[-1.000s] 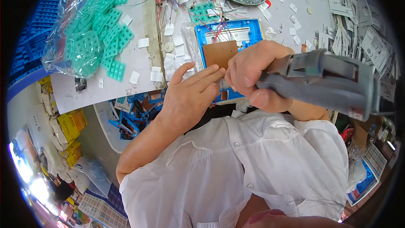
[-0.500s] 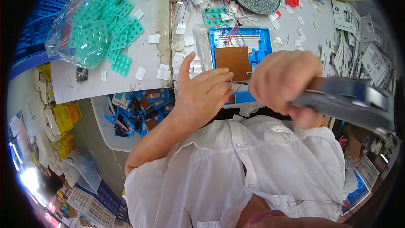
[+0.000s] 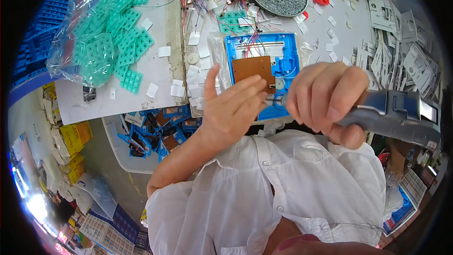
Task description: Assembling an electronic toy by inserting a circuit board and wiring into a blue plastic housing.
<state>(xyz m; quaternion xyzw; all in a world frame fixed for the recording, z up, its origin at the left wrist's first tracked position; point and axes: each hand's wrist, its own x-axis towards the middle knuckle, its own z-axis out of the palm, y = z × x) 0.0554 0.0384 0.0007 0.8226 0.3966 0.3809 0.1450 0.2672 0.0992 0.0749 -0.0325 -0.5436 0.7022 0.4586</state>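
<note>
Both hands have closed in over the blue housing [image 3: 262, 73] on the desk [image 3: 141, 101]. Right hand [image 3: 325, 99], grip wrapped around the grey electric screwdriver [image 3: 394, 115], has lowered its tip; left hand [image 3: 233, 108], fingers spread flat, steadies it.

The right hand [image 3: 325, 99], wrapped around the grey electric screwdriver [image 3: 391, 115], now sits lower and closer to the blue plastic housing [image 3: 288, 61] with its brown circuit board [image 3: 252, 68] than a second ago. The left hand [image 3: 233, 108] has opened, fingers spread flat beside the driver's tip instead of curled.
</note>
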